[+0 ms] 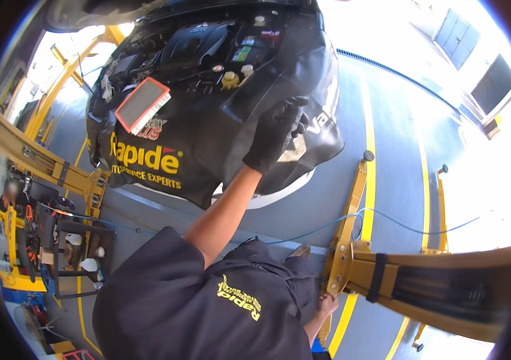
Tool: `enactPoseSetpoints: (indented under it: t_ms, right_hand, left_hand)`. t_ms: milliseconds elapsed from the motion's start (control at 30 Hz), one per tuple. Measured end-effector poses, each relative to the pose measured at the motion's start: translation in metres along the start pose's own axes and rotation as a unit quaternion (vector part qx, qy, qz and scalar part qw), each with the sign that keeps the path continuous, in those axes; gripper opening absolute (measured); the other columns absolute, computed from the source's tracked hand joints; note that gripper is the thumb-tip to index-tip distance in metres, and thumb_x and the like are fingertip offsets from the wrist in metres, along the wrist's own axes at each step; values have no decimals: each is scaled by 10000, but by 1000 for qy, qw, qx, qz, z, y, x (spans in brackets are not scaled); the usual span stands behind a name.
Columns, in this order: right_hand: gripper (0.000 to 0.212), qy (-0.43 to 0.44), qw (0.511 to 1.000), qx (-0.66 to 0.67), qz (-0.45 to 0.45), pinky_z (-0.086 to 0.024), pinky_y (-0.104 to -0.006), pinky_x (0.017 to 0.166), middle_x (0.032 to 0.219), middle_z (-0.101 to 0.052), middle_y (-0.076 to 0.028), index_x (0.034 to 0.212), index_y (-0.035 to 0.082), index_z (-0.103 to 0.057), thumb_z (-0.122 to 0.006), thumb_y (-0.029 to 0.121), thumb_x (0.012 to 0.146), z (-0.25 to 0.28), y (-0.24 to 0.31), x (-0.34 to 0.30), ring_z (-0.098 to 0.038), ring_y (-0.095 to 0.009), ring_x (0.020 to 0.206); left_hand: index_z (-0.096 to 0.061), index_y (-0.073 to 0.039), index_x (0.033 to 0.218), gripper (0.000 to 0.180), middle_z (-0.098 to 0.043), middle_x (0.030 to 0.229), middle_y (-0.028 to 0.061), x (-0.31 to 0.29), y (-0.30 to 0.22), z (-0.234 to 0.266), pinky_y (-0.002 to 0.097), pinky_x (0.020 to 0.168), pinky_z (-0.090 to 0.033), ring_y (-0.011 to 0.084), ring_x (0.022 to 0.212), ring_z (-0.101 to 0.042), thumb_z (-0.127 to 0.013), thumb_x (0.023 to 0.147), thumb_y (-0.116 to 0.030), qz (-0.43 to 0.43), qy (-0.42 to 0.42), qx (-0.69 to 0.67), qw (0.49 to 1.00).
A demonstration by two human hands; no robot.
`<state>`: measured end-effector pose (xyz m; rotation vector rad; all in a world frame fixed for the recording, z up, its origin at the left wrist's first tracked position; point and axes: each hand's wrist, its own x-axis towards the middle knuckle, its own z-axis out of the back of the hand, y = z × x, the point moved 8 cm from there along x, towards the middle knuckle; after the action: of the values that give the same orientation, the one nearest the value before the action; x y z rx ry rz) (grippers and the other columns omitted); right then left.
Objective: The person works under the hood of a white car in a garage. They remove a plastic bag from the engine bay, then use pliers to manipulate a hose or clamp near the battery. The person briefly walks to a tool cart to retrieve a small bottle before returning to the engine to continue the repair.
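My left hand (274,133), in a black glove, is raised over the front corner of a car draped with a black cover (207,135). Its fingers are curled in, and nothing shows in them. My bare right hand (328,305) is low at my side by the yellow lift post's base (340,267). Its fingers look bent; what they hold, if anything, I cannot make out. An air filter (143,104) with an orange-red rim and white pleats lies tilted on the cover at the engine bay's front edge.
Under the raised hood the engine (198,45) is exposed, with a battery (251,51) and a yellowish reservoir cap (230,80). A blue hose (303,234) crosses the floor. At left stands a dark tool cart (78,226) with bottles. Yellow lift arms (351,201) stretch beside the car.
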<state>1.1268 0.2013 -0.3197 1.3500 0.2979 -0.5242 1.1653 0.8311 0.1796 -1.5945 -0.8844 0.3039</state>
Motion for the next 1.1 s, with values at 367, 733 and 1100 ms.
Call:
enactPoseSetpoints:
  t_ms: [367, 733, 1100]
  right_hand:
    - [145, 118, 898, -306, 293, -539, -371, 704, 895, -712, -149, 1068, 4, -693, -601, 57, 968, -236, 417, 159, -686, -235, 764]
    - [157, 212, 775, -308, 509, -534, -348, 655, 948, -706, -124, 1089, 13, -707, -592, 31, 984, -510, 640, 267, -676, -222, 770]
    - [221, 338, 643, -254, 638, -568, -339, 722, 996, -712, -120, 1103, 37, -697, -625, -84, 932, -726, 806, 210, -721, -231, 880]
  left_hand:
    - [-677, 3, 1237, 293, -722, 1062, 45, 182, 80, -24, 257, 820, -534, 100, 939, -675, -628, 1048, -215, 158, 37, 93, 982]
    - [-639, -7, 1267, 328, -715, 1164, 99, 486, 176, 97, 311, 844, -594, 175, 966, -715, -609, 1046, -247, -18, -187, -11, 982]
    - [-632, 22, 1271, 343, -709, 1153, 99, 650, 277, 242, 305, 788, -618, 165, 902, -719, -607, 1042, -233, -135, -302, 199, 923]
